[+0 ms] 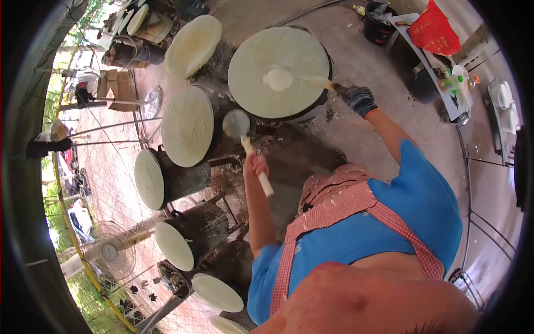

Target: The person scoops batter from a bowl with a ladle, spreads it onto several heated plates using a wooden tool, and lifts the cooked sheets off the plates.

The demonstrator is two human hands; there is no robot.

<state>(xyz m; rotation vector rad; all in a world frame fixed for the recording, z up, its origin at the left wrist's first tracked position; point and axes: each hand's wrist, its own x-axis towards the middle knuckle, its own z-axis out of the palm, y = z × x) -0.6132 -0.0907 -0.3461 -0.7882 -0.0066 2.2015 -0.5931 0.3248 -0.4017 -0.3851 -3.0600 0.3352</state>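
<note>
My left hand (256, 166) is bare and wrapped around the pale wooden handle of a ladle (236, 123). The ladle's round bowl hangs just off the lower left of a large round pan top (253, 89) coated in pale batter. A whiter patch of batter (278, 79) lies near the middle of that coating. My right hand (356, 101), in a dark grey knit glove, grips a slim wooden stick (318, 83) at the pan's right edge. The stick's far end reaches over the batter and is blurred.
Several pale round sheets, such as an oval one (188, 127), rest on drums along the left. A fan (109, 253) stands at lower left. A narrow table (420, 53) at upper right bears a red bag (435, 30). Beside it sits a black bucket (378, 28).
</note>
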